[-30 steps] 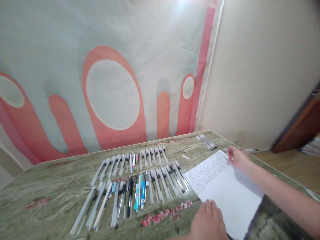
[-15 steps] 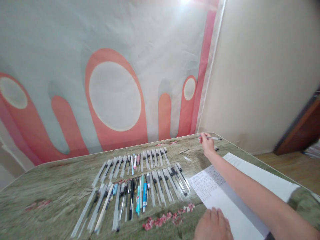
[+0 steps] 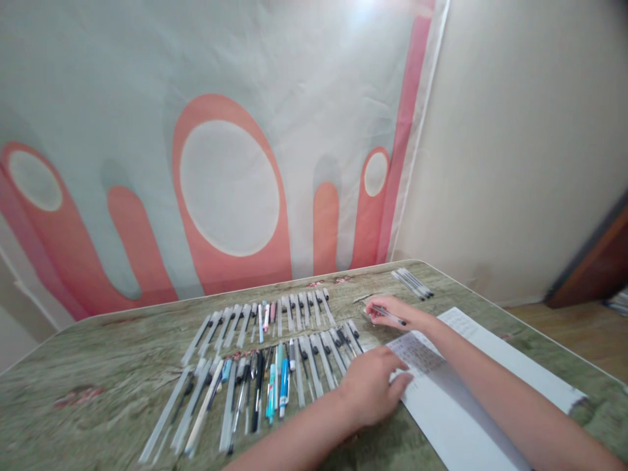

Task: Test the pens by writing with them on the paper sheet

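Observation:
My right hand (image 3: pixel 385 309) is closed around a slim clear pen (image 3: pixel 392 316) with a dark tip, just above the table beyond the written sheet. My left hand (image 3: pixel 375 384) is nearer to me, palm down by the left edge of the written sheet (image 3: pixel 439 412). Its thumb is apart from the fingers, and white paper shows between them; the other fingertips are hidden. This hand covers part of the right end of the near row of pens (image 3: pixel 283 386). Behind it lies a far row of pens (image 3: pixel 293 311), mostly clear-barrelled with dark grips.
Several clear pens (image 3: pixel 412 284) lie side by side at the table's far right corner. A second white sheet (image 3: pixel 520 366) lies to the right, partly behind my right forearm. The wood-patterned table (image 3: pixel 118 366) meets a printed backdrop (image 3: pixel 230 190) at the back.
My right hand has moved left and nearer with a pen, uncovering the pens at the far right corner. My left hand has moved left and forward toward the near row's right end.

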A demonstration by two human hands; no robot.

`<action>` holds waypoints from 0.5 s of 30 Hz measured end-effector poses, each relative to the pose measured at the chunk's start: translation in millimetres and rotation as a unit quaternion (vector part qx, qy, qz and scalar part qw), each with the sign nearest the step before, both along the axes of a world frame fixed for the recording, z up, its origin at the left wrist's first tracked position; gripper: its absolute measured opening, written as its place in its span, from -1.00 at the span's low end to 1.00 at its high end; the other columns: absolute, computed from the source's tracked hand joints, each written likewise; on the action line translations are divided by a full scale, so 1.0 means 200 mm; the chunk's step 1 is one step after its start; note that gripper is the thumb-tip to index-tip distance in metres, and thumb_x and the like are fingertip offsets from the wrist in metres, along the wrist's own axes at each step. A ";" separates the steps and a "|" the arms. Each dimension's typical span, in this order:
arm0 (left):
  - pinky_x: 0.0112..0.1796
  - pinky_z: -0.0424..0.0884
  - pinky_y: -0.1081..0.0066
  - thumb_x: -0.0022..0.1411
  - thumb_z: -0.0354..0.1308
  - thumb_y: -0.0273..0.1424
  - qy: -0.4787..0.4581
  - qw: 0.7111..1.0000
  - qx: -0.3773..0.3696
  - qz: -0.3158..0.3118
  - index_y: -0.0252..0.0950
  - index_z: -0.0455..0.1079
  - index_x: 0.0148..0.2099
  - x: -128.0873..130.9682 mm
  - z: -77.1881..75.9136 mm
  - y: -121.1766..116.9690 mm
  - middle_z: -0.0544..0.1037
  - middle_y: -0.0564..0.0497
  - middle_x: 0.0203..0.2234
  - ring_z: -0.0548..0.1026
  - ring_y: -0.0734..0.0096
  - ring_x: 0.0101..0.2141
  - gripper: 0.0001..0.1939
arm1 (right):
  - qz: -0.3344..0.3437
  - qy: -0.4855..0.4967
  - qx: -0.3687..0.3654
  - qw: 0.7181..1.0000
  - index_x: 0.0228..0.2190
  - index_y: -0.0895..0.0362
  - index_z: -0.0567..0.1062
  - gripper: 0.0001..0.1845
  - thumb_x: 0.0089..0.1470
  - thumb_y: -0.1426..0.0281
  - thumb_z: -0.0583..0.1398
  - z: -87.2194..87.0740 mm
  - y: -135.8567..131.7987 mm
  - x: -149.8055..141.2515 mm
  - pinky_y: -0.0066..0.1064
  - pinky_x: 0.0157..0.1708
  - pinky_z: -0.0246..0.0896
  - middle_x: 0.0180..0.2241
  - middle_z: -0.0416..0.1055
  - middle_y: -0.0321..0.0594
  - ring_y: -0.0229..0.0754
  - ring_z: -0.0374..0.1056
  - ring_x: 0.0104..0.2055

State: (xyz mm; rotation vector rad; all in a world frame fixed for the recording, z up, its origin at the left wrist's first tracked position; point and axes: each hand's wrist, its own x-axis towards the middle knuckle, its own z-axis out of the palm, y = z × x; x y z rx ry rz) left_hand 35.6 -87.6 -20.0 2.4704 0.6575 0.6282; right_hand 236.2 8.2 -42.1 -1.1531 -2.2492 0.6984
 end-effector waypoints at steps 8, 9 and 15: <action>-0.42 0.27 0.48 0.14 -0.08 -0.26 -0.207 0.927 -0.266 0.162 -0.37 0.37 -0.32 -0.08 -0.04 0.34 0.47 -0.03 -0.44 0.41 0.45 -0.45 -0.70 | 0.007 -0.054 0.034 0.998 -0.39 0.16 0.41 -0.85 -0.12 0.42 0.14 -0.02 0.00 -0.03 -0.47 -0.43 0.15 -0.48 0.40 -0.30 -0.27 0.28 -0.45; -0.44 0.27 0.49 0.12 -0.06 -0.26 -0.227 0.912 -0.296 0.169 -0.37 0.36 -0.32 -0.09 -0.05 0.36 0.47 -0.04 -0.43 0.41 0.47 -0.46 -0.71 | 0.001 -0.066 0.038 0.997 -0.40 0.16 0.42 -0.85 -0.12 0.42 0.13 -0.02 0.00 -0.03 -0.47 -0.44 0.15 -0.49 0.39 -0.30 -0.27 0.28 -0.46; -0.48 0.25 0.54 0.08 0.02 -0.27 -0.279 0.864 -0.376 0.187 -0.37 0.35 -0.34 -0.12 -0.05 0.40 0.47 -0.05 -0.40 0.41 0.54 -0.50 -0.75 | -0.019 -0.107 0.061 0.992 -0.41 0.15 0.42 -0.86 -0.12 0.44 0.12 -0.06 -0.01 -0.06 -0.44 -0.39 0.11 -0.48 0.39 -0.27 -0.25 0.25 -0.42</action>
